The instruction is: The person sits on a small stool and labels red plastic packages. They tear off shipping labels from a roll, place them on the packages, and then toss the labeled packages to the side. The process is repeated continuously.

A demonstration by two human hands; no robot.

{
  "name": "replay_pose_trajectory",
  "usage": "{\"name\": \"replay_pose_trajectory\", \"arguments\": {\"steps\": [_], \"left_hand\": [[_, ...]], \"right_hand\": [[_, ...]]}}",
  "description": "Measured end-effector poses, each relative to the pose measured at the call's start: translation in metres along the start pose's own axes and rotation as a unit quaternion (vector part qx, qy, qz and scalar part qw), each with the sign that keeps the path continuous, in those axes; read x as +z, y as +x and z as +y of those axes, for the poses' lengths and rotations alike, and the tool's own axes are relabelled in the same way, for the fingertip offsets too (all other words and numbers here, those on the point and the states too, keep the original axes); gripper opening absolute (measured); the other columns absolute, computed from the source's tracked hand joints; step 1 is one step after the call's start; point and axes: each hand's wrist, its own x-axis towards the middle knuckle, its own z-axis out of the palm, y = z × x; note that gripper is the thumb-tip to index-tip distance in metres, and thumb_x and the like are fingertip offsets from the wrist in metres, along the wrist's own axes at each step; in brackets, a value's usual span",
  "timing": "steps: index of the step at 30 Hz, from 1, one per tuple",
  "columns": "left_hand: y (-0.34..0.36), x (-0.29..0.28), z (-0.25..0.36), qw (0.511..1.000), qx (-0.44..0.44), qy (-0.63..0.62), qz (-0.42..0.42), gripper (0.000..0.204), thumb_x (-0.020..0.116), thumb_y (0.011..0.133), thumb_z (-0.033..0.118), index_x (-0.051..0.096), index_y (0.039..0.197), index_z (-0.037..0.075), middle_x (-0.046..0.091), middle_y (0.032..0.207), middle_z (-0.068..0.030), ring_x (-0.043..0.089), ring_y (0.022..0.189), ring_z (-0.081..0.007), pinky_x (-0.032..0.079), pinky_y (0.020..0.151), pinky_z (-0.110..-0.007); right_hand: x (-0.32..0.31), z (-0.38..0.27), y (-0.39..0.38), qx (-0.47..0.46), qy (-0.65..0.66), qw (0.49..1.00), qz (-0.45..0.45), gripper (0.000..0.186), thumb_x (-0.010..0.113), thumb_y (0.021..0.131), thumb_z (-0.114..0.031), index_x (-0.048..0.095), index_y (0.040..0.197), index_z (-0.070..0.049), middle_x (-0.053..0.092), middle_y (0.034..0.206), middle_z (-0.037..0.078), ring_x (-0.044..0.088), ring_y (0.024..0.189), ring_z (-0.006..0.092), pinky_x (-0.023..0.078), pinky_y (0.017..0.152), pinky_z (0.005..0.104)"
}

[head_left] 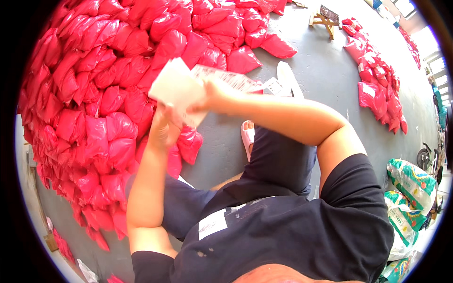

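Note:
A stack of white paper labels [172, 82] is raised over the pile of red plastic bags. My left hand [167, 122] grips it from below, fingers partly hidden behind the paper. My right hand [210, 99] is on the stack's right side with fingers curled at the paper, blurred by motion. A printed strip of labels [219, 78] stretches from the stack toward the right, with more white paper [276, 86] at its far end.
Red plastic bags [94, 141] are heaped across the left and back, with another group [377, 92] at right. A wooden stool [325, 21] stands at the back. Green-and-white sacks [410, 188] sit at lower right near a wheeled object [423, 155]. My feet [247, 137] rest on grey floor.

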Motion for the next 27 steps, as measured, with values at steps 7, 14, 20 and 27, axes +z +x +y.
{"name": "replay_pose_trajectory", "arguments": {"steps": [7,14,20,27], "left_hand": [[-0.010,-0.054,0.005,0.965,-0.138,0.054,0.218,0.048,0.060,0.075,-0.006,0.045,0.120,0.004,0.054,0.113,-0.0074,0.051,0.106,-0.0225,0.040,0.093,-0.038],[-0.021,-0.101,-0.001,0.925,-0.187,0.203,0.260,0.046,0.062,0.071,-0.009,0.049,0.115,-0.002,0.056,0.110,-0.0091,0.052,0.104,-0.0205,0.041,0.090,-0.034],[0.006,-0.110,-0.005,0.879,-0.183,0.362,0.251,0.081,0.067,0.061,-0.009,0.032,0.133,0.007,0.051,0.111,-0.0026,0.048,0.105,-0.0162,0.037,0.093,-0.031],[0.027,-0.136,0.010,0.803,-0.253,0.516,0.160,0.083,0.063,0.067,-0.010,0.022,0.137,0.002,0.057,0.096,-0.0008,0.053,0.091,-0.0104,0.042,0.083,-0.024]], "right_hand": [[-0.103,0.056,0.028,-0.122,0.005,0.991,-0.049,0.037,0.058,0.083,-0.031,0.057,0.110,-0.006,0.060,0.100,0.007,0.057,0.091,0.0151,0.044,0.080,0.0281],[-0.144,0.456,0.024,0.423,-0.239,0.823,0.295,0.033,0.062,0.072,-0.030,0.058,0.105,-0.024,0.054,0.111,0.011,0.051,0.106,0.0311,0.042,0.090,0.0388],[-0.095,0.548,0.065,0.409,-0.383,0.821,0.112,0.043,0.052,0.077,-0.048,0.056,0.111,-0.022,0.050,0.123,0.007,0.041,0.117,0.0282,0.033,0.097,0.0427],[-0.091,0.561,0.068,0.397,-0.323,0.851,0.119,0.062,0.062,0.071,-0.048,0.058,0.100,0.007,0.058,0.104,0.024,0.054,0.100,0.0380,0.042,0.088,0.0405]]}}
